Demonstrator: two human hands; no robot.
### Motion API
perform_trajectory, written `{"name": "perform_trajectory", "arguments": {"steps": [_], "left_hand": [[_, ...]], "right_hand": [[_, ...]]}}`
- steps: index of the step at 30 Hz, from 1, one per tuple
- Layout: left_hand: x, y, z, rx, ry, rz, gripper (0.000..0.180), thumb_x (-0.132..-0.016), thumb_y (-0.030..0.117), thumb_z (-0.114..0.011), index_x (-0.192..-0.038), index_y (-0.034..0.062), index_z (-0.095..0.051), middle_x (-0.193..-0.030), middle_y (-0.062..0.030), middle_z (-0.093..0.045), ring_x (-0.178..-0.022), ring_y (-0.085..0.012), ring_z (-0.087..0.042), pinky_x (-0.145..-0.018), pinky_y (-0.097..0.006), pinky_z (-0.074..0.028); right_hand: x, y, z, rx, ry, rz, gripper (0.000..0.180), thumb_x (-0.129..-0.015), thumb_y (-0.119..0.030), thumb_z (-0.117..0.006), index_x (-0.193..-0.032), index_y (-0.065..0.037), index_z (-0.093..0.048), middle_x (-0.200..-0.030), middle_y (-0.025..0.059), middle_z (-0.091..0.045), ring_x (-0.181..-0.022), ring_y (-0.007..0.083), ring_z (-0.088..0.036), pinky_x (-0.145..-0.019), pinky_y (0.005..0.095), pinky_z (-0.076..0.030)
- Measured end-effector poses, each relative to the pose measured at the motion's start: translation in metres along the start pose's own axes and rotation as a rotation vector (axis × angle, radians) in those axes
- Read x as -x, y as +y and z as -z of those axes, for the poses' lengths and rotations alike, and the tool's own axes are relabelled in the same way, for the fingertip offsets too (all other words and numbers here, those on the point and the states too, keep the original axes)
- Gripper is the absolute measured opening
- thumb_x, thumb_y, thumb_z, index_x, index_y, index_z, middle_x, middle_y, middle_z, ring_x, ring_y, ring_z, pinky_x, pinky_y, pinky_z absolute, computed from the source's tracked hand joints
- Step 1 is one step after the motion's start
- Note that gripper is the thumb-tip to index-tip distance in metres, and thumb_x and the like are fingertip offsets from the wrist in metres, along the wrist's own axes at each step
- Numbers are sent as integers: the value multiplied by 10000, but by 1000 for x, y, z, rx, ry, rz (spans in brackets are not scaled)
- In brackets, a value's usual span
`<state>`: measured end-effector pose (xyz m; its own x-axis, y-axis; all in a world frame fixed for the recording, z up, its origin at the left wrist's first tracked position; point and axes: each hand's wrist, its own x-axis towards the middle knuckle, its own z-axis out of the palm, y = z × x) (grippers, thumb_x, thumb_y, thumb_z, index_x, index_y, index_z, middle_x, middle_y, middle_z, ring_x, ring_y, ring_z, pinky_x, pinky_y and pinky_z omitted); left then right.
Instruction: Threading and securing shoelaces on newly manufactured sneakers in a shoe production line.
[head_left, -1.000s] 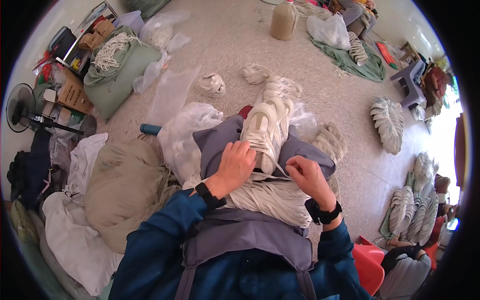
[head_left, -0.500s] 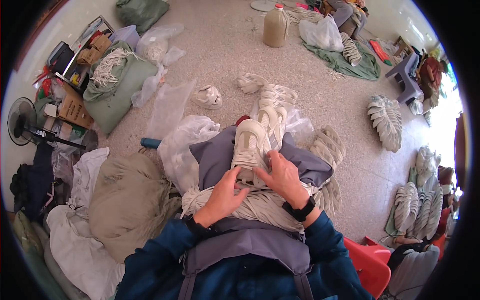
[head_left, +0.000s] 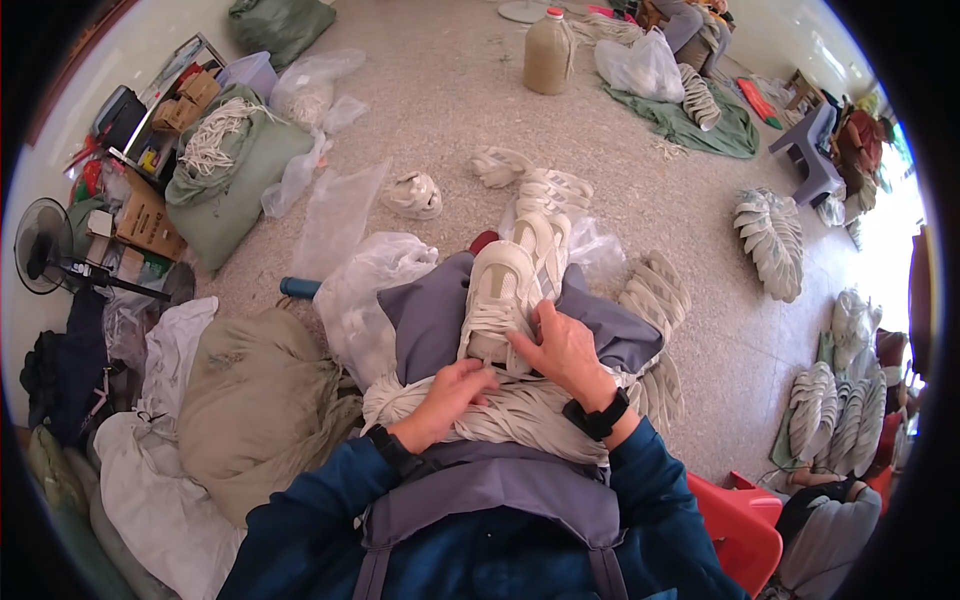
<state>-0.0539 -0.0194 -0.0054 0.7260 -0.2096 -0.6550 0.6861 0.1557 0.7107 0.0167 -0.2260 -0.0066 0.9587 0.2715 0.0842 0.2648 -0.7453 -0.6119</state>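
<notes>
Two hands meet over a white sneaker [head_left: 500, 300] lying on the lap: the right hand [head_left: 562, 347] rests fingers-bent on its laced top, the left hand [head_left: 452, 392] curls closed on the laces at its near end. Just below both wrists lies a bundle of white laces [head_left: 500, 415]. Left of the left hand a beige sack [head_left: 260, 395] crowds in; beyond the shoe's toe, bare speckled floor [head_left: 450, 90] opens

floor [head_left: 450, 90]: speckled grey stone | fan [head_left: 45, 247] | plastic stool [head_left: 812, 150]
</notes>
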Motion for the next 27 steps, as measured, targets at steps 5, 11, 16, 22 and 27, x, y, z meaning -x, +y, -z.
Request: {"name": "perform_trajectory", "arguments": {"steps": [5, 11, 16, 22, 27], "left_hand": [[-15, -17, 18, 417, -46, 163, 344, -997, 298, -671, -1196, 25, -604, -1071, -49, -686, -885, -168, -647, -807, -301, -516], [-18, -24, 13, 703, 21, 172, 253, -961, 208, -708, -1123, 33, -624, -1104, -87, -651, -1048, -219, -625, -922, -361, -514], [-7, -18, 10, 757, 26, 103, 248, -956, 165, -696, -1134, 14, -610, -1121, -121, -636, -1096, -257, -616, -1020, -400, -500], [-13, -13, 7, 954, -6, 103, 306, -976, 209, -687, -1201, 17, -607, -1137, -120, -650, -1166, -279, -615, -1101, -444, -463], [-19, -4, -9, 593, 15, -162, 353, -1003, 236, -657, -1278, 19, -613, -1193, -78, -677, -1088, -195, -653, -997, -368, -504]], "right_hand": [[-1, -3, 4, -21, -2, 10, 425, -879, -396, -745, -928, -27, -541, -700, 142, -634, -668, 369, -651, -595, 474, -495], [-1, -2, 2, 16, -46, 20, 430, -890, -409, -725, -884, -17, -548, -693, 160, -640, -666, 393, -647, -603, 486, -495], [-2, -2, 7, 43, -139, 22, 454, -905, -410, -698, -890, 16, -542, -715, 230, -659, -690, 437, -668, -615, 513, -518], [-10, -3, 8, 21, -204, -4, 450, -922, -411, -675, -882, 17, -543, -690, 231, -655, -673, 447, -668, -605, 522, -518], [-20, 6, 12, -63, -305, -19, 436, -923, -402, -673, -889, 15, -552, -706, 235, -657, -686, 459, -660, -610, 523, -516]]}}
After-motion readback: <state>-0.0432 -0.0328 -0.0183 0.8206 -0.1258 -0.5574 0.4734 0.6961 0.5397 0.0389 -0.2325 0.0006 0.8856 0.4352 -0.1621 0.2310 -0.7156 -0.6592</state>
